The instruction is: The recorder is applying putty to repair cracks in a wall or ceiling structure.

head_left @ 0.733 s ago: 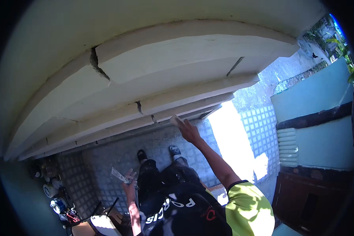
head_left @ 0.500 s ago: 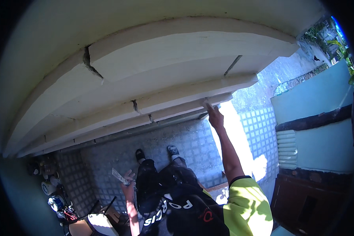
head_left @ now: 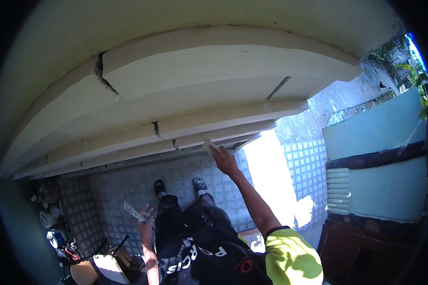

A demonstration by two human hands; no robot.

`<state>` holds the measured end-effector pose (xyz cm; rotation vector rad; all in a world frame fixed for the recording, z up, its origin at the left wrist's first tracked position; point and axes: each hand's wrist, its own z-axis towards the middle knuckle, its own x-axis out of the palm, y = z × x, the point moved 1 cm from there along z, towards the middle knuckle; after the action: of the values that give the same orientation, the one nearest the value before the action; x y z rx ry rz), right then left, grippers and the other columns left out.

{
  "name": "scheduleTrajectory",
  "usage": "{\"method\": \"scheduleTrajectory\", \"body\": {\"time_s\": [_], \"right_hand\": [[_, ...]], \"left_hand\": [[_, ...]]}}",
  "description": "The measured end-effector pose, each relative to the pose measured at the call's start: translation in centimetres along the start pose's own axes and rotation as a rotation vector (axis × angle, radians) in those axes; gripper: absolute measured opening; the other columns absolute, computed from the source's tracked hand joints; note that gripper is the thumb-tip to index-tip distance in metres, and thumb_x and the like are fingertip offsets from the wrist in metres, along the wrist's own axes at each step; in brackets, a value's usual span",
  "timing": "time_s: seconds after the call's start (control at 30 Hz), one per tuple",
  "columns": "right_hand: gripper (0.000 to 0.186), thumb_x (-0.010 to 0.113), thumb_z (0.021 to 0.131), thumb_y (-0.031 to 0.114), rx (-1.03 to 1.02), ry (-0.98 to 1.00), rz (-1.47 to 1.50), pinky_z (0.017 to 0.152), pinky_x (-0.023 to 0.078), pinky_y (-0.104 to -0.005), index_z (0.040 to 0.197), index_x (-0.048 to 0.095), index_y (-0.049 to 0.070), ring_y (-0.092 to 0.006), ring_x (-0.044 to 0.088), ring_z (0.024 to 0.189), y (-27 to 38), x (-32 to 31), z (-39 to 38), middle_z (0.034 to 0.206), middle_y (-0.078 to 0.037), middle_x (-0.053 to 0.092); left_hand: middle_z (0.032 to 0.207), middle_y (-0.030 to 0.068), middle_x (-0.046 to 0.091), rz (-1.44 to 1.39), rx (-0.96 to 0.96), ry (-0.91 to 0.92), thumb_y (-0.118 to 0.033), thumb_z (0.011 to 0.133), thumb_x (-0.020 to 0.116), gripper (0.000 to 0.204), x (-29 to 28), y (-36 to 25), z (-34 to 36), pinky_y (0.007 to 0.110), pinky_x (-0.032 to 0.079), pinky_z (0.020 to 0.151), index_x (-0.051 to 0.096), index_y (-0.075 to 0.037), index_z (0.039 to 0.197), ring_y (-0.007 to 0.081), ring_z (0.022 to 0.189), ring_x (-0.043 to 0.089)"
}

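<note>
A pale, flat piece (head_left: 207,146), perhaps a sanding pad or a scraper, is gripped in my right hand (head_left: 225,161). It lies at the lower edge of the stepped cream moulding (head_left: 223,133), close to the moulding's right end; whether it touches cannot be made out. Down at the lower left, my left hand (head_left: 146,223) keeps a putty knife (head_left: 132,210) with a smeared blade, some of its fingers stretched out. Dark cracks (head_left: 100,71) split the moulding in several places.
Paint cans and tools (head_left: 56,237) stand along the left wall, beside chairs (head_left: 110,267). My feet (head_left: 200,184) are on a grey patterned floor (head_left: 128,183). To the right are a light blue wall (head_left: 375,133) with a dark band and a brown cabinet-like piece (head_left: 361,247).
My right hand has moved left and nearer along the lowest moulding, bringing the pale piece into clearer sight. My left hand still holds the putty knife. The whole view has shifted slightly.
</note>
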<state>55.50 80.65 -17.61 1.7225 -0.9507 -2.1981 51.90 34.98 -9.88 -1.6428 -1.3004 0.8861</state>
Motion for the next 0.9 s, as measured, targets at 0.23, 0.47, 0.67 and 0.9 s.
{"method": "scheduleTrajectory", "body": {"time_s": [0.23,0.47,0.67,0.9], "right_hand": [[0.046,0.049,0.101,0.018,0.605,-0.507,-0.132,0.064,0.054,-0.0513,0.146,0.045,0.017,-0.0408,0.065,0.079,-1.5,-2.9,1.8,0.104,-0.023,0.056],[0.046,0.054,0.098,0.019,-0.032,-0.070,0.070,0.066,0.052,-0.0540,0.143,0.049,0.020,-0.0455,0.062,0.082,11.2,9.7,2.6,0.112,-0.023,0.053],[0.046,0.052,0.101,0.019,0.246,-0.382,0.112,0.081,0.049,-0.0503,0.146,0.047,0.015,-0.0435,0.060,0.096,5.2,2.7,1.1,0.111,-0.024,0.055],[0.048,0.048,0.100,0.016,0.510,-0.420,0.078,0.087,0.046,-0.0541,0.148,0.043,0.015,-0.0462,0.055,0.105,6.2,6.4,3.2,0.122,-0.027,0.051]], "left_hand": [[0.137,0.0172,0.057,-0.022,0.044,0.016,0.018,0.068,0.051,0.034,1.9,-1.0,-0.6,0.035,0.048,0.093,0.056,-0.007,0.091,0.0321,0.122,0.060],[0.135,0.0175,0.058,-0.022,-0.021,-0.020,0.014,0.067,0.053,0.031,2.2,-0.8,-1.2,0.036,0.049,0.091,0.055,-0.006,0.090,0.0325,0.119,0.061],[0.133,0.0171,0.060,0.017,0.038,-0.096,0.014,0.072,0.050,0.022,1.3,-0.8,-1.7,0.032,0.049,0.083,0.057,-0.003,0.084,0.0308,0.116,0.063],[0.133,0.0171,0.060,-0.003,0.082,-0.044,0.015,0.073,0.051,0.022,0.9,0.9,-0.3,0.031,0.050,0.081,0.056,-0.003,0.084,0.0282,0.114,0.064]]}}
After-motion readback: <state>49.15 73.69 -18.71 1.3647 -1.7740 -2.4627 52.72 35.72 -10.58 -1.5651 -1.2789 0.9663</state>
